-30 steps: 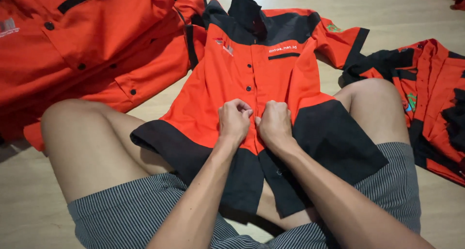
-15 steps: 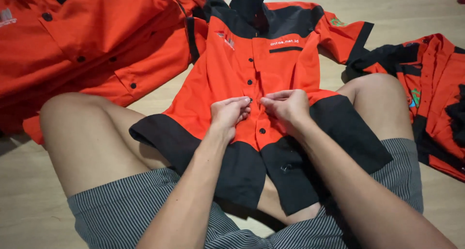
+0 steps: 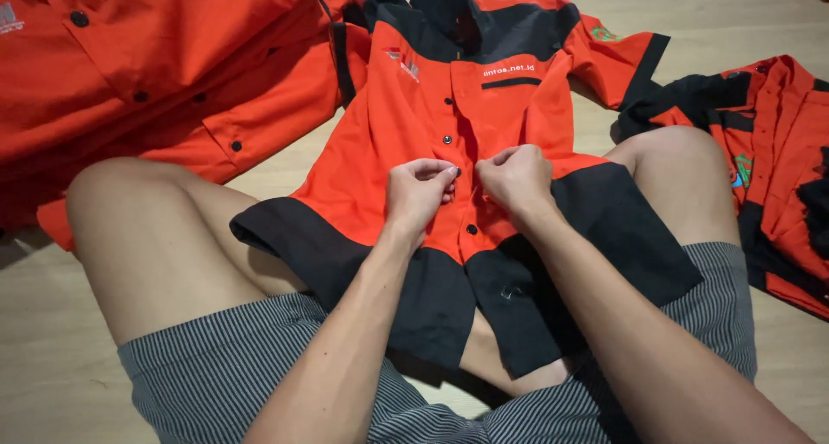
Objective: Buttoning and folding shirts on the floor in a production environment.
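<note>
Wooden floor (image 3: 743, 12), person seated on it; orange-and-black shirt (image 3: 414, 124) spread front-up across lap, between bare knees, hem over striped shorts (image 3: 216, 375). More orange shirts (image 3: 155, 55) heaped just beside it. Left hand (image 3: 419, 192) and right hand (image 3: 516, 178) each pinch placket edges at mid-front, near black button (image 3: 471, 230)

Button under the hands (image 3: 466, 185) hidden; left shirt pile (image 3: 155, 72) cut off.

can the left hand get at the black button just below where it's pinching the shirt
Probably yes: the left hand pinches the orange shirt placket right above that black button, which lies uncovered.
</note>
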